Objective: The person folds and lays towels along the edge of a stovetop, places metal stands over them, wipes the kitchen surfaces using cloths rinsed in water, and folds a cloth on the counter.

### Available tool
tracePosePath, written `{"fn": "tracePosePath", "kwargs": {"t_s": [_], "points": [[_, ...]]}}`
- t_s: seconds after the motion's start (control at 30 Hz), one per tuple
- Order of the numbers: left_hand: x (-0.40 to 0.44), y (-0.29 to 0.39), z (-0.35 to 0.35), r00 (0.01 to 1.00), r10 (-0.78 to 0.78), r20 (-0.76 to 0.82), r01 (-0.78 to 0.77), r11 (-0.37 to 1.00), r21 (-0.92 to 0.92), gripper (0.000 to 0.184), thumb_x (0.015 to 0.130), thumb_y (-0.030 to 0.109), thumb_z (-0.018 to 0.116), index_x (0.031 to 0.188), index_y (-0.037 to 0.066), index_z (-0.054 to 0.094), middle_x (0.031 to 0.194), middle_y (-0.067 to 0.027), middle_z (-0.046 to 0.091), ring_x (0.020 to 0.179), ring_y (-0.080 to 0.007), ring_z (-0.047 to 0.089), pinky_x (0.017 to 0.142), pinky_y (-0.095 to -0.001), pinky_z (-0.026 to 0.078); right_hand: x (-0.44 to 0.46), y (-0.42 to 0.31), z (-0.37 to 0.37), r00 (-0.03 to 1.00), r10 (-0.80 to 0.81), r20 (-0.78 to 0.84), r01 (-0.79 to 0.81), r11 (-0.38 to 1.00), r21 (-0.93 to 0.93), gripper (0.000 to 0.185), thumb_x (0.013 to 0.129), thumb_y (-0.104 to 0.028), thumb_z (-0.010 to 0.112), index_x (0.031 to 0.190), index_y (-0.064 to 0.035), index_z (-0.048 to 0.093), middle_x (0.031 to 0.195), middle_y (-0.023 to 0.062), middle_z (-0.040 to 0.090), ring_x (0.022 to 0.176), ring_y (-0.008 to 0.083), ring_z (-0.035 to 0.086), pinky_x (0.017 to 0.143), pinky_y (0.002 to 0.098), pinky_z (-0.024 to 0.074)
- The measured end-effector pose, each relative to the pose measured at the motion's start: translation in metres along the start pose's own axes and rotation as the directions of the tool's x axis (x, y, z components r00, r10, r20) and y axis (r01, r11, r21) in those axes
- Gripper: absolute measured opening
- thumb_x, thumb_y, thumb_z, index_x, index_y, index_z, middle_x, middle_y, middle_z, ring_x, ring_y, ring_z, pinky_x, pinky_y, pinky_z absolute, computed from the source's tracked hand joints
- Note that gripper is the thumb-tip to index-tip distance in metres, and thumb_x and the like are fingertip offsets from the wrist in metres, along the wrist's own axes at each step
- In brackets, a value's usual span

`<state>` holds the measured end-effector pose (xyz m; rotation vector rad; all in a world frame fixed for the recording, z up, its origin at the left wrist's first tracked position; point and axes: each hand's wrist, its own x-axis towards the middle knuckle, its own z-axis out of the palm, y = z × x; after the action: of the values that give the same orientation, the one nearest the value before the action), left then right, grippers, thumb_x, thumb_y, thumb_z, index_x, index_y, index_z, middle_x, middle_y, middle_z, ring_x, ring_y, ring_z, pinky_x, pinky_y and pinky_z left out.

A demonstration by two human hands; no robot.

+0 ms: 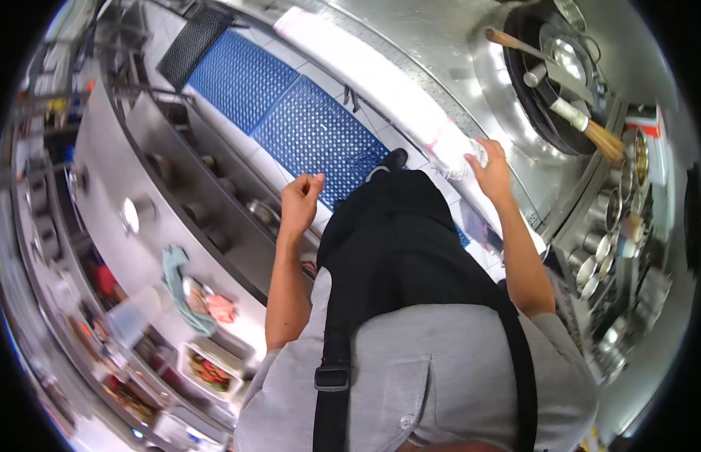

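My left hand hangs in front of the black apron, over the gap between the two counters. Its fingers are curled together, and whether anything is in them is too small to tell. At the right counter's front edge, my right hand has thumb and fingers apart, beside the end of a long white plastic-covered strip. Crumpled clear plastic lies just by its fingertips. Whether the fingers touch it is unclear.
A wok with a ladle and a bamboo brush sits at the upper right. Metal pots stand at the right. The left counter holds a green cloth and a food tray. Blue mats cover the floor.
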<state>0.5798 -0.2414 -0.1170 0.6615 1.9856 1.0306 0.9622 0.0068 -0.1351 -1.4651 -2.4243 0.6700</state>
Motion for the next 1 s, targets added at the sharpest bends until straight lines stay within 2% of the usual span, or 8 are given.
{"fn": "tracePosePath", "kwargs": {"t_s": [0.1,0.33,0.47,0.5,0.6,0.7,0.8,1.0], "points": [[-0.036,-0.038,-0.012,0.996,-0.006,-0.087,0.002,0.999,-0.045,0.039,0.100,0.030,0.070,0.075,0.002,0.061,0.064,0.0056,0.051,0.061,-0.0044,0.041,0.054,-0.0275,0.034,0.015,-0.017,0.034,0.996,-0.057,0.071,0.071,0.977,-0.202,0.116,0.071,-0.054,0.087,0.157,0.0011,0.031,0.148,0.0269,0.048,0.140,0.0429,0.042,0.117,0.0529,0.0328],[-0.073,-0.099,0.029,0.999,-0.019,-0.042,0.011,0.981,-0.193,0.034,0.101,0.034,0.069,0.087,0.002,0.067,0.069,0.0034,0.058,0.063,-0.0048,0.052,0.056,-0.0248,0.041,0.017,-0.030,0.045,0.950,0.192,0.248,-0.074,0.905,-0.418,0.130,0.069,-0.065,0.084,0.160,0.0020,0.020,0.150,0.0262,0.048,0.140,0.0412,0.045,0.114,0.0617,0.0304],[-0.056,-0.081,0.086,0.981,0.033,0.193,0.041,0.931,-0.363,0.031,0.101,0.031,0.068,0.105,0.000,0.072,0.088,-0.0045,0.072,0.078,-0.0110,0.067,0.067,-0.0266,0.053,0.048,0.014,0.043,0.952,0.261,0.158,-0.267,0.964,0.019,0.082,0.097,-0.061,0.059,0.146,0.0045,0.048,0.130,0.0286,0.064,0.125,0.0406,0.060,0.107,0.0471,0.0436],[-0.046,-0.081,0.108,0.972,0.089,0.216,-0.001,0.927,-0.374,0.032,0.101,0.030,0.068,0.108,-0.001,0.072,0.090,-0.0053,0.073,0.082,-0.0122,0.068,0.069,-0.0278,0.054,0.063,0.037,0.044,0.971,0.142,0.192,-0.132,0.989,-0.066,0.062,0.105,-0.054,0.048,0.120,0.0033,0.067,0.111,0.0216,0.070,0.105,0.0335,0.065,0.097,0.0397,0.0481],[-0.031,-0.053,0.166,0.959,0.069,0.274,0.078,0.868,-0.490,0.036,0.101,0.029,0.067,0.120,-0.001,0.069,0.096,-0.0084,0.075,0.088,-0.0146,0.070,0.071,-0.0296,0.055,0.083,0.086,0.053,0.961,0.059,0.271,-0.104,0.983,0.153,0.052,0.106,-0.045,0.050,0.110,0.0029,0.070,0.105,0.0161,0.070,0.096,0.0260,0.063,0.091,0.0375,0.0489],[-0.002,-0.050,0.250,0.997,0.065,0.052,-0.051,0.972,-0.231,0.047,0.101,0.025,0.063,0.138,-0.004,0.057,0.116,-0.0150,0.074,0.101,-0.0257,0.071,0.084,-0.0364,0.056,0.094,0.084,0.051,0.937,0.091,0.338,-0.134,0.985,0.108,0.041,0.102,-0.035,0.059,0.116,0.0019,0.070,0.109,0.0162,0.072,0.100,0.0244,0.067,0.090,0.0359,0.0511],[0.027,-0.046,0.330,0.988,-0.107,-0.108,0.047,0.890,-0.454,0.051,0.101,0.025,0.062,0.140,-0.008,0.053,0.124,-0.0179,0.071,0.103,-0.0286,0.071,0.088,-0.0392,0.054,0.104,0.076,0.047,0.883,0.194,0.426,-0.298,0.935,0.191,0.032,0.093,-0.025,0.070,0.113,0.0007,0.071,0.103,0.0097,0.073,0.094,0.0182,0.068,0.083,0.0327,0.0530],[0.012,-0.007,0.354,0.895,-0.402,-0.192,0.174,0.713,-0.679,0.040,0.094,0.023,0.074,0.119,-0.007,0.068,0.097,-0.0082,0.072,0.082,-0.0138,0.064,0.073,-0.0290,0.050,0.091,0.047,0.017,0.799,0.245,0.549,-0.509,0.761,0.402,0.029,0.083,-0.020,0.082,0.101,-0.0024,0.068,0.091,0.0059,0.071,0.079,0.0146,0.065,0.072,0.0298,0.0509]]}}
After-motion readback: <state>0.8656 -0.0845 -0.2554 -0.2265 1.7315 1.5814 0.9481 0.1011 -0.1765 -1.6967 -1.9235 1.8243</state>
